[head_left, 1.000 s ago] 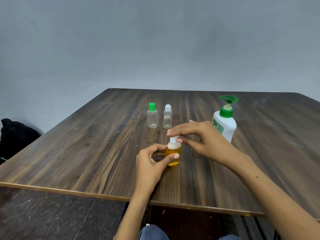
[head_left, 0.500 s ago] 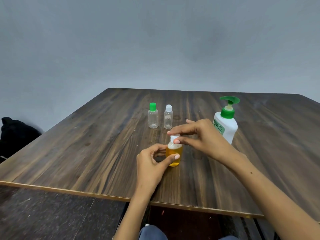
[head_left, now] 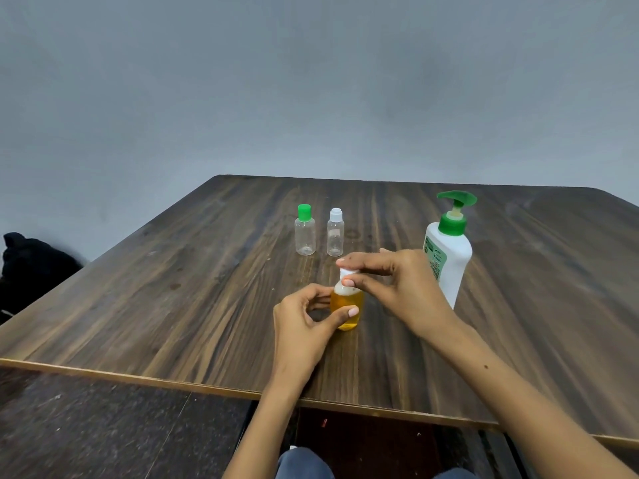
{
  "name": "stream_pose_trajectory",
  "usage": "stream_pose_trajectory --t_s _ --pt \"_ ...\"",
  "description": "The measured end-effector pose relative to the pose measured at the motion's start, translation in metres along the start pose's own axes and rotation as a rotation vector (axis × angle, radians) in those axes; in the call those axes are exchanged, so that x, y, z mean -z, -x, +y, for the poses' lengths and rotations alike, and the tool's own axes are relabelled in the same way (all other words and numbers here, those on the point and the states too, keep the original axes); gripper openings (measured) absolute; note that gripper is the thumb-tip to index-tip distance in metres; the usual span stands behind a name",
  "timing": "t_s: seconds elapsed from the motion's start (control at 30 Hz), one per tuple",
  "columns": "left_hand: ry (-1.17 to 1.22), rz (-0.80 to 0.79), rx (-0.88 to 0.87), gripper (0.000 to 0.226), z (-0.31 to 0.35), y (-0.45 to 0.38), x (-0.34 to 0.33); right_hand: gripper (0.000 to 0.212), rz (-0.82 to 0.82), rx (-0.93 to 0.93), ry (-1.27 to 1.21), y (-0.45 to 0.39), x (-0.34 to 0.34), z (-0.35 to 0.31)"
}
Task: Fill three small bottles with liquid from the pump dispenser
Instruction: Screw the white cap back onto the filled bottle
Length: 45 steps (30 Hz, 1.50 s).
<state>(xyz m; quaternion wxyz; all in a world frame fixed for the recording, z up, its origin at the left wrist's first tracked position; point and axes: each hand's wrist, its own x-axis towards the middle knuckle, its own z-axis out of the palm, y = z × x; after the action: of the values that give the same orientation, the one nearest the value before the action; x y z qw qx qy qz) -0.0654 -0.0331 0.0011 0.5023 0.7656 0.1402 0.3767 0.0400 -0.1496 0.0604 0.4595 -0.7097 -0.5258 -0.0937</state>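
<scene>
A small bottle (head_left: 346, 305) full of amber liquid stands upright near the middle of the wooden table (head_left: 173, 305). My left hand (head_left: 306, 323) grips its body from the left, thumb across the front. My right hand (head_left: 397, 285) pinches its white cap (head_left: 345, 273) between thumb and forefinger. Behind them stand two clear small bottles with no liquid visible, one with a green cap (head_left: 305, 235) and one with a white cap (head_left: 335, 236). The white pump dispenser (head_left: 447, 250) with a green pump head stands just right of my right hand.
A dark object (head_left: 31, 271) lies on the floor beyond the table's left edge. The table's front edge runs just below my wrists, with dark flooring (head_left: 103, 426) beneath. A plain grey wall (head_left: 311, 81) is behind.
My right thumb and forefinger have shifted slightly around the white cap. The amber bottle and my left hand stay in place.
</scene>
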Motion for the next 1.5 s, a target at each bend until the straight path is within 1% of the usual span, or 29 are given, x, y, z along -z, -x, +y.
stream_pose_trajectory --t_s 0.1,0.17,0.23,0.27,0.33,0.4,0.63,0.87,0.97,1.07,1.17,1.23,1.27,1.3,1.4,1.5 --pt "0.0 0.006 -0.004 0.027 0.001 -0.001 -0.002 0.028 0.02 0.093 0.076 0.008 -0.003 0.008" --pt "0.006 0.011 0.001 0.026 0.001 -0.004 -0.005 0.034 0.03 0.164 0.228 0.016 0.0 0.014" --pt "0.009 0.01 0.011 0.027 0.001 -0.01 -0.01 0.038 0.082 0.2 0.353 0.023 0.008 0.019" --pt "0.004 0.009 0.014 0.028 0.0 -0.014 -0.013 0.037 0.122 0.2 0.37 0.025 0.012 0.021" --pt "-0.013 0.017 0.018 0.029 -0.002 -0.027 -0.024 0.035 0.192 0.194 0.361 0.031 0.018 0.023" --pt "-0.033 0.041 0.023 0.03 -0.008 -0.043 -0.038 0.033 0.218 0.198 0.363 0.035 0.022 0.023" --pt "-0.093 0.145 0.013 0.027 -0.021 -0.09 -0.091 0.026 0.242 0.208 0.379 0.04 0.03 0.026" --pt "-0.133 0.249 0.045 0.034 -0.022 -0.111 -0.114 0.024 0.269 0.211 0.381 0.039 0.033 0.029" --pt "-0.096 0.283 0.055 0.043 -0.02 -0.113 -0.113 0.023 0.274 0.204 0.371 0.039 0.034 0.031" --pt "-0.067 0.301 -0.019 0.045 -0.016 -0.107 -0.103 0.025 0.26 0.199 0.373 0.04 0.035 0.032" --pt "-0.082 0.383 -0.195 0.035 -0.005 -0.099 -0.08 0.025 0.257 0.205 0.379 0.042 0.032 0.031" --pt "-0.19 0.413 -0.348 0.024 -0.001 -0.102 -0.061 0.025 0.259 0.209 0.374 0.041 0.028 0.031" --pt "-0.286 0.378 -0.406 0.024 -0.002 -0.105 -0.054 0.024 0.254 0.208 0.369 0.041 0.025 0.031" --pt "-0.398 0.321 -0.434 0.03 -0.004 -0.11 -0.047 0.024 0.242 0.206 0.36 0.041 0.022 0.032" --pt "-0.747 0.157 -0.473 0.048 -0.014 -0.124 -0.031 0.023 0.191 0.19 0.336 0.041 0.014 0.035" --pt "-0.979 -0.038 -0.437 0.052 -0.02 -0.136 -0.027 0.025 0.13 0.189 0.34 0.041 0.008 0.037"
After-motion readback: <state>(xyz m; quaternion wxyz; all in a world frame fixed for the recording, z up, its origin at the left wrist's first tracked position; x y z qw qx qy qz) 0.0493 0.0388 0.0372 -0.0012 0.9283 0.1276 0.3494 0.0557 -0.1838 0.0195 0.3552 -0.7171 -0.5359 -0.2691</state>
